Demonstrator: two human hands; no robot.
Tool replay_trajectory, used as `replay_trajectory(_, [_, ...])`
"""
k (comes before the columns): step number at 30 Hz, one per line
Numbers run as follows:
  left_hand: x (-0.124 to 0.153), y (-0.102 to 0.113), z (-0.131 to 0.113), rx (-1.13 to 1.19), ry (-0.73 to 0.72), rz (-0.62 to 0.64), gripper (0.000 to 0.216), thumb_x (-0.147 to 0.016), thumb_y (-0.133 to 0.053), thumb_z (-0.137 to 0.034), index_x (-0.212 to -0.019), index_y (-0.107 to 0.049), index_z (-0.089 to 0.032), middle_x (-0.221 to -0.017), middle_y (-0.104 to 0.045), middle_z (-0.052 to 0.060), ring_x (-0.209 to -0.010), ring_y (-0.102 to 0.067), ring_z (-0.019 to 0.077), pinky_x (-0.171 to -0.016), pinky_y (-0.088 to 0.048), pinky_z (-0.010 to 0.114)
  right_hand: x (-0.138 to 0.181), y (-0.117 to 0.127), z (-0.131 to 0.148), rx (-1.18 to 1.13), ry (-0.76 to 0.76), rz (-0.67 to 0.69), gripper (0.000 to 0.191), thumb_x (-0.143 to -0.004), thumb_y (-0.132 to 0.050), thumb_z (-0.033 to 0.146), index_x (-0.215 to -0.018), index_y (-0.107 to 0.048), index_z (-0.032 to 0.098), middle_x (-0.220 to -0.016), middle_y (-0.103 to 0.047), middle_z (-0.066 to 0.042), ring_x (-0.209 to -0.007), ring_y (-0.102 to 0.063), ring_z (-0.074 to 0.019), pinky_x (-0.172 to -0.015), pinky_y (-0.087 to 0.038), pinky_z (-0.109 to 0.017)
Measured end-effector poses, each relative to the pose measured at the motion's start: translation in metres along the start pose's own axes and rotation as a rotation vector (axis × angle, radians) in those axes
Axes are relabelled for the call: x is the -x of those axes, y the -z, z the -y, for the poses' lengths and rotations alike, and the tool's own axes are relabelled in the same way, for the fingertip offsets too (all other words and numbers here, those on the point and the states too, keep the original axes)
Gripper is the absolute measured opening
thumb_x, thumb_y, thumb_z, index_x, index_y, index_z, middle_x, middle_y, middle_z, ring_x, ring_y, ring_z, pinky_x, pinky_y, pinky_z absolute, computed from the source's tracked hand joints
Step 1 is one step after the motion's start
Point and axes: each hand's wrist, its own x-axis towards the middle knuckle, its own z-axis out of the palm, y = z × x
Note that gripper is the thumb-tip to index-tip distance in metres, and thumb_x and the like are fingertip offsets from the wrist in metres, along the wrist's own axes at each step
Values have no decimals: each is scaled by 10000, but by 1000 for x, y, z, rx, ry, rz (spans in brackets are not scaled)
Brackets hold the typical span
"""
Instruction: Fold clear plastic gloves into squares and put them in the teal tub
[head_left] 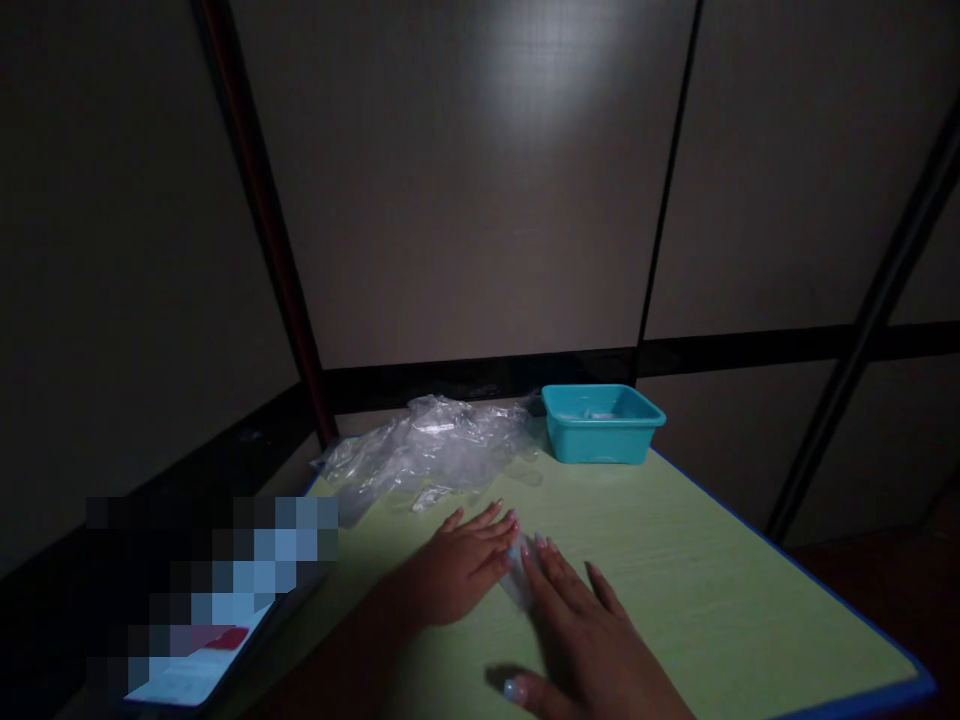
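Note:
A small piece of thin, clear plastic (pixel 517 588) lies on the light green table between my two hands. My left hand (pixel 461 568) is on its left side, fingers stretched out and thumb side at the plastic. From the right, my right hand (pixel 589 630) reaches in with its fingers extended and its thumb held apart; the index fingertip is at the plastic's edge. Neither hand is closed around anything. Whether the plastic is a bag or a flat sheet, I cannot tell.
A crumpled heap of clear plastic bags (pixel 442 450) lies at the table's back left. Beside it stands a turquoise basin (pixel 600 442) with something pale inside. A lit screen (pixel 202 645), partly pixelated, is at the left edge. Panelled walls (pixel 480 250) rise behind the green table (pixel 735 610).

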Motion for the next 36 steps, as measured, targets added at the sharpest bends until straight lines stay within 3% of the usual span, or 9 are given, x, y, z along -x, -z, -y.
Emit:
replay_trajectory(7, [-1,1,-8,-60,62,27,465,-938,-182,-443,-1374,-238,-289,-1450,-209,15,-1345,-108,213,-1031,-6,587,3,5,4,-30,7,38,889,-665,-513,697,-1373,-276,216,-1420,-166,-166,-1310,-109,-373,-1021,-19,-618])
replay_trajectory(11, [2,8,-26,-77,-29,31,464,-937,-228,-417,-1383,-223,-287,-1458,-186,23,-1344,-107,212,-1054,-17,542,4,5,3,-55,13,10,887,-624,-578,677,-1354,-331,240,-1420,-164,-176,-1306,-88,-382,-1019,-43,-620])
replay_trajectory(14, [3,11,-42,-43,-122,116,501,-934,-229,-435,-1401,-171,-265,-1459,-171,31,-1339,-136,218,-1069,-69,507,2,2,0,-56,11,7,865,-589,-604,681,-1304,-432,226,-1426,-165,-173,-1307,-67,-387,-1027,-63,-607])
replay_trajectory(18, [4,7,-52,-29,-135,156,548,-927,-210,-476,-1414,-84,-256,-1470,-108,22,-1339,-139,211,-1079,-46,486,-1,-5,-6,-34,24,-6,805,-570,-647,645,-1228,-529,198,-1438,-144,-158,-1303,-49,-402,-1039,-79,-591])
replay_trajectory(24, [4,-2,-43,-46,-77,192,581,-916,-205,-511,-1415,-53,-253,-1471,-76,32,-1344,-104,225,-1066,-13,520,-3,-8,-7,-16,9,-7,840,-546,-665,644,-1252,-500,220,-1444,-90,-150,-1304,-10,-394,-1042,-68,-584])
replay_trajectory(29, [1,-5,-32,-83,-44,198,566,-924,-202,-485,-1413,-50,-245,-1469,-46,43,-1346,-76,228,-1055,-20,544,0,-5,-5,-13,7,8,772,-566,-613,691,-1185,-564,233,-1443,-98,-152,-1303,-2,-397,-1016,-19,-615])
replay_trajectory(36, [-3,-5,-22,-134,6,143,518,-930,-186,-465,-1406,-102,-277,-1467,-75,21,-1345,-94,218,-1051,-50,550,1,-5,-6,-10,9,8,871,-559,-554,750,-1301,-415,316,-1451,-66,-130,-1302,33,-382,-1010,-10,-620])
